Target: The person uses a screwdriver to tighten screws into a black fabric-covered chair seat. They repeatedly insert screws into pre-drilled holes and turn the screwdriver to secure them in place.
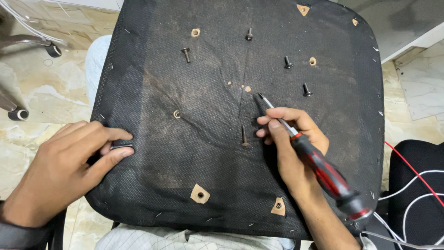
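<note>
My left hand (pixel 64 169) grips the edge of the upturned black seat base (pixel 222 153), fingers curled. Loose bolts (pixel 244 135) lie mid-panel. My right hand (pixel 289 139) pinches the red-and-black screwdriver (pixel 323 171), tip on the fabric.

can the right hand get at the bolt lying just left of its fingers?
Probably yes. The bolt lies loose on the black seat underside, just beside the right hand, nothing between; but that hand holds the screwdriver.
</note>
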